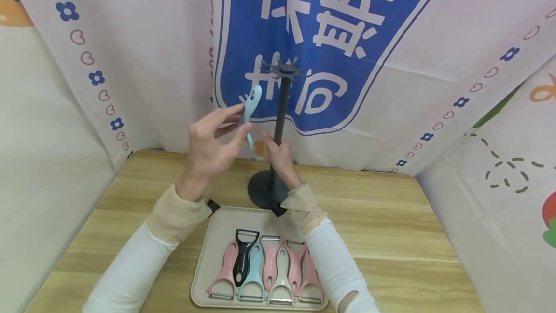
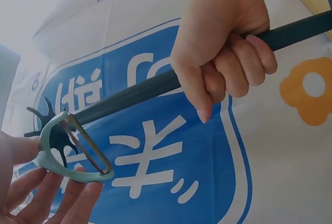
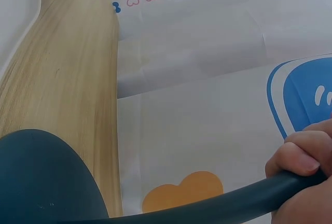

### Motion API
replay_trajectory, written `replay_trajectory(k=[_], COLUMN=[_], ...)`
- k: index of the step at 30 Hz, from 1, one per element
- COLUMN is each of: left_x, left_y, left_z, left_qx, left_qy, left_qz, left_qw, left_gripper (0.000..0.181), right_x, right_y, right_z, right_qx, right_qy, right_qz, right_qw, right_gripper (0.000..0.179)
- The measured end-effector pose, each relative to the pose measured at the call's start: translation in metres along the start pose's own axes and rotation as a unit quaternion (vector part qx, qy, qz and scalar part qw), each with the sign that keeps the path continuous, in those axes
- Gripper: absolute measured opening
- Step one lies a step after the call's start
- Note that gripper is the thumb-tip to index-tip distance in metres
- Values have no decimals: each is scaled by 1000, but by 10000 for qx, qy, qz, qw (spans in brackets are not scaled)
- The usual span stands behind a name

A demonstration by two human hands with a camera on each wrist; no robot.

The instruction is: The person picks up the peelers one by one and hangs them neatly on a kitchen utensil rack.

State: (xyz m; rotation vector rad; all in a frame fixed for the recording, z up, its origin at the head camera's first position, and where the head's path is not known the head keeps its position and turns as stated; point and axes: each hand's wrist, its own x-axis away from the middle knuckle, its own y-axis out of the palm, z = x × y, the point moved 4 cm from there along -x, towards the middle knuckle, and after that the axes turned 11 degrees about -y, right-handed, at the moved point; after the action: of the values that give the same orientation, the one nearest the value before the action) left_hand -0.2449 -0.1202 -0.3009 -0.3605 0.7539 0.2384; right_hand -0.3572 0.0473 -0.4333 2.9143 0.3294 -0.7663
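Observation:
My left hand point(image 1: 213, 144) pinches a light blue Y-shaped peeler point(image 1: 254, 96) between thumb and fingers, its handle end pointing up. In the left wrist view, the peeler's curved head point(image 2: 78, 175) and metal blade face toward the pole. My right hand point(image 1: 282, 158) grips the dark pole point(image 1: 282, 110) of an upright utensil stand, fingers wrapped round it. At the pole's top is a ring of hooks point(image 1: 286, 69), with nothing hanging on it. The peeler is just left of the pole, a little below the hooks. The stand's round base point(image 1: 260, 190) sits on the table.
Below the hands lies a beige tray point(image 1: 223, 221) holding several peelers, including a black one point(image 1: 245, 255), a light blue one point(image 1: 254, 274), a white one point(image 1: 281, 277) and pink ones point(image 1: 270, 260). A printed cloth point(image 1: 173, 62) hangs behind the wooden table point(image 1: 382, 235).

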Motion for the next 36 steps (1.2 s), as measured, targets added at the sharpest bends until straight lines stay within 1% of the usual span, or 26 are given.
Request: replay_trajectory(k=[5,10,19,26,30,36], left_x=[-12,-20,-28,-32,-33,-35], left_y=[0,3,7,11,13,14], left_z=[-3,-6,-4,-5,-5,-6], left_qx=[276,507,578,664,677,693], left_qy=[-232,-361,-324,-274,-219,-170], left_qz=[259,351,472,446,416,379], left_qw=[9990,9974,9967,9964,9966,9967], left_gripper=[39,39,37,36,36,37], right_x=[-1,2,1,0,-1,-1], right_y=[1,2,2,1,1,2], right_z=[-2,-2,-2,-2,-1,-2], right_qx=[2,0,-48,42,91,32], right_qy=[-58,-72,-80,-151,-214,-298], right_qz=[-4,-17,-1,-106,-95,-101], right_qw=[10000,10000,10000,9998,9997,9995], right_gripper=[59,60,59,59,57,56])
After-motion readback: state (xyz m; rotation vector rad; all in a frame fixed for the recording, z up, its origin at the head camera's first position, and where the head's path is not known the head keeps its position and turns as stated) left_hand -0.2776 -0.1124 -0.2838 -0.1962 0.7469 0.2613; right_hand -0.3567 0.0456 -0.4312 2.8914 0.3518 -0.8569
